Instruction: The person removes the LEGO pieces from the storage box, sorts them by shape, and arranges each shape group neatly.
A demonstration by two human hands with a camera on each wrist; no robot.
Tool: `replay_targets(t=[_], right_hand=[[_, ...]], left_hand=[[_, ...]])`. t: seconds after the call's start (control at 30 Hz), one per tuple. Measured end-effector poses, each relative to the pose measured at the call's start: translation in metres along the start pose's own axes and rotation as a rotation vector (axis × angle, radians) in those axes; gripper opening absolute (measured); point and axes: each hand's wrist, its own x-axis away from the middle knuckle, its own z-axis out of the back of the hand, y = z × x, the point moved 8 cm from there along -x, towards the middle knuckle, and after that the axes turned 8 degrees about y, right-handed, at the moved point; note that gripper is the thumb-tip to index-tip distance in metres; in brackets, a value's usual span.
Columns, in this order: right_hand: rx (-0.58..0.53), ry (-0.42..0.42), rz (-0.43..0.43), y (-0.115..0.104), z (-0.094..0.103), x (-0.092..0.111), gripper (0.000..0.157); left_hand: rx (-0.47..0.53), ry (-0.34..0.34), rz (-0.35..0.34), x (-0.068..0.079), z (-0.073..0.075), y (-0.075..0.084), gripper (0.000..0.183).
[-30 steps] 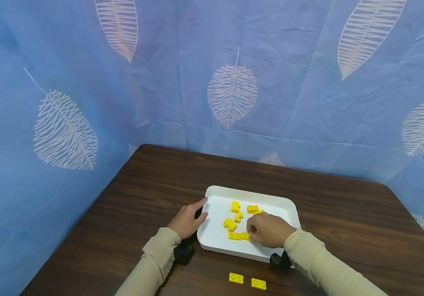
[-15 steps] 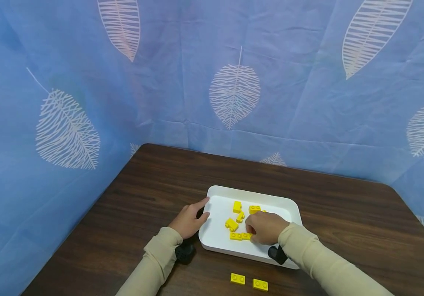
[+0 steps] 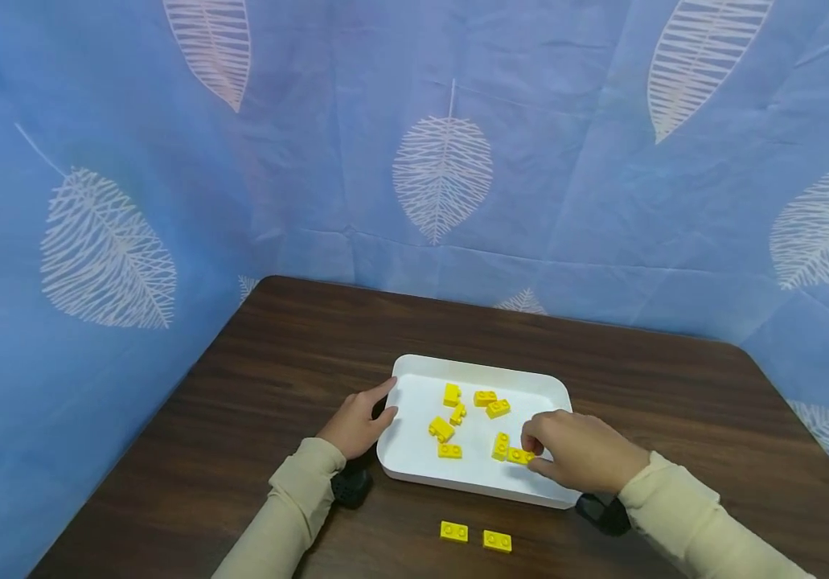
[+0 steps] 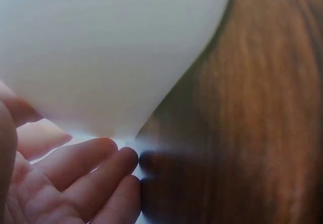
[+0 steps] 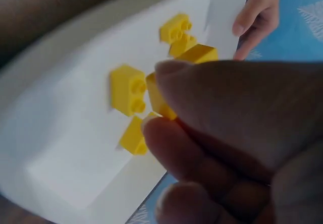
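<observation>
A white tray (image 3: 412, 410) holds several yellow toy building bricks. My right hand (image 3: 588, 452) is over the tray's right part, its thumb and index finger pinching a yellow brick (image 3: 519, 456). In the right wrist view that brick (image 5: 158, 94) shows between the thumb and fingertip, partly covered. An upright-looking yellow brick (image 3: 501, 445) stands right beside it. My left hand (image 3: 353, 421) rests at the tray's left side with fingers extended. In the left wrist view the left fingers (image 4: 96, 176) lie right at the tray wall (image 4: 111, 62).
Two yellow bricks, one on the left (image 3: 453, 531) and one on the right (image 3: 497, 541), lie on the dark wooden table (image 3: 298, 362) in front of the tray. Other yellow bricks, including one (image 3: 449, 452) near the tray's front, are scattered inside. A blue leaf-patterned cloth (image 3: 356, 161) hangs behind.
My right hand has moved right with the pinched brick, away from the brick it lay beside. The bricks it covered now show. My left hand stays at the tray; the view shifts slightly.
</observation>
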Motion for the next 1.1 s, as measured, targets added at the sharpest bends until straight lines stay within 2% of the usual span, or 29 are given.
replay_targets(t=[0.13, 0.3, 0.43, 0.57, 0.7, 0.77, 0.83, 0.97, 1.1], right_hand=[[-0.033, 0.036, 0.006, -0.002, -0.003, 0.029, 0.016], [-0.074, 0.006, 0.025, -0.009, -0.033, 0.052, 0.017], [-0.076, -0.023, 0.020, -0.011, -0.052, 0.058, 0.017], [-0.050, -0.016, 0.030, -0.010, -0.060, 0.060, 0.022], [-0.070, -0.068, -0.014, -0.006, -0.066, 0.060, 0.018], [-0.074, -0.085, -0.041, -0.004, -0.064, 0.060, 0.015], [-0.062, -0.067, -0.052, -0.001, -0.055, 0.059, 0.015], [-0.057, -0.004, -0.054, 0.005, -0.029, 0.052, 0.016], [-0.060, 0.042, -0.065, 0.013, -0.006, 0.036, 0.013]], left_hand=[[0.007, 0.021, 0.015, 0.000, 0.005, -0.004, 0.052], [0.010, 0.032, 0.017, 0.001, 0.009, -0.007, 0.052], [0.011, 0.029, 0.006, 0.002, 0.009, -0.006, 0.052], [0.011, 0.022, 0.022, 0.002, 0.008, -0.006, 0.053], [0.009, 0.016, 0.040, 0.001, 0.005, -0.006, 0.053], [0.011, 0.014, 0.040, 0.001, 0.004, -0.006, 0.053], [0.017, 0.010, 0.036, 0.000, 0.003, -0.006, 0.053], [0.015, 0.003, 0.027, 0.000, 0.001, -0.006, 0.053], [-0.002, -0.003, 0.022, -0.001, -0.001, -0.005, 0.053]])
